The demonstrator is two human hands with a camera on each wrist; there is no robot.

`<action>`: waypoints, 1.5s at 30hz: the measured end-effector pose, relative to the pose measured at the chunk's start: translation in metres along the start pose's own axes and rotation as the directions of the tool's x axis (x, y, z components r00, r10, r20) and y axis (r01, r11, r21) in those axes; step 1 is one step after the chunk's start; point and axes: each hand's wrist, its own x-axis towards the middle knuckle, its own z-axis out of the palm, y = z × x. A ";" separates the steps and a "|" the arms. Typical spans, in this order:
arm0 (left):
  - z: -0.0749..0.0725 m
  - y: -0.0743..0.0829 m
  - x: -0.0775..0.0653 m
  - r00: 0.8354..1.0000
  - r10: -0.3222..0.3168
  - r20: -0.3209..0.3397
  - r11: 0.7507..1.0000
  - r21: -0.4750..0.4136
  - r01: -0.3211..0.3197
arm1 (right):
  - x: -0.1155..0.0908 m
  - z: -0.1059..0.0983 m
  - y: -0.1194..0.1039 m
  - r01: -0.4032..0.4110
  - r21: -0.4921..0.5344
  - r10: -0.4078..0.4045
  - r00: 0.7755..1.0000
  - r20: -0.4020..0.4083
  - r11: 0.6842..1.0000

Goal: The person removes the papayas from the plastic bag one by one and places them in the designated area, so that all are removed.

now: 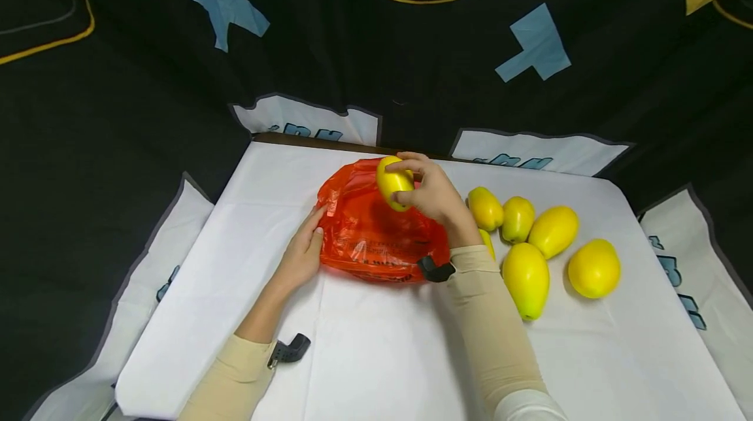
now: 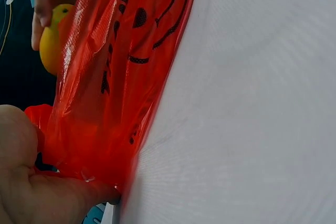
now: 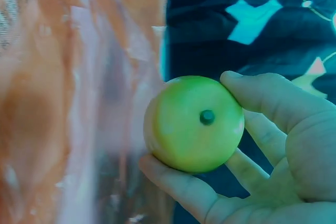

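Observation:
A red plastic bag [image 1: 382,244] with black printing lies on the white table, its mouth spread at the far side. My left hand [image 1: 302,254] pinches the bag's left edge; in the left wrist view the thumb [image 2: 68,195] lies along the film. Over the bag's mouth, my right hand [image 1: 432,189] holds a yellow mango [image 1: 394,182] between thumb and fingers. The right wrist view shows the end of this mango [image 3: 189,129] with a small dark stem spot, beside the blurred bag [image 3: 79,103].
Several more yellow mangoes [image 1: 553,231] lie right of the bag, one partly hidden behind my right forearm. A single mango [image 1: 594,269] sits farthest right. Behind the white-covered table [image 1: 365,355] hangs a black cloth [image 1: 400,81] with blue and yellow patches.

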 end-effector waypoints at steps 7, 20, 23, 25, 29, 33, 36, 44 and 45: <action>-0.001 0.000 0.001 1.000 0.006 0.002 1.000 0.008 -0.006 | -0.017 -0.022 -0.022 0.093 -0.026 -0.094 0.993 -0.076 0.995; -0.001 0.003 0.002 0.999 0.034 -0.004 0.999 0.004 -0.034 | -0.075 -0.075 -0.074 0.153 -0.034 -0.156 0.948 -0.277 0.988; 0.000 0.003 0.002 1.000 0.031 0.003 1.000 0.002 -0.031 | -0.089 -0.085 -0.081 0.174 -0.021 -0.172 0.932 -0.319 0.984; 0.001 0.003 0.001 1.000 0.027 0.002 1.000 0.005 -0.027 | -0.096 -0.091 -0.082 0.194 -0.007 -0.185 0.921 -0.343 0.981; 0.002 0.004 0.000 1.000 0.008 0.003 1.000 0.017 -0.008 | -0.109 -0.103 -0.080 0.196 0.005 -0.178 0.900 -0.398 0.981; 0.002 0.004 0.000 1.000 0.000 0.006 1.000 0.020 0.000 | -0.122 -0.115 -0.074 0.169 -0.003 -0.152 0.878 -0.454 0.986; 0.001 0.005 0.001 1.000 0.005 0.009 1.000 0.019 -0.006 | -0.129 -0.125 -0.060 0.151 -0.021 -0.141 0.855 -0.499 0.988; 0.001 0.005 0.000 1.000 0.004 0.009 1.000 0.010 -0.004 | -0.151 -0.145 -0.017 -0.031 -0.039 0.001 0.801 -0.599 0.999; 0.002 0.004 0.000 1.000 0.003 0.010 1.000 0.011 -0.004 | -0.155 -0.146 -0.013 -0.052 -0.035 0.020 0.795 -0.606 0.998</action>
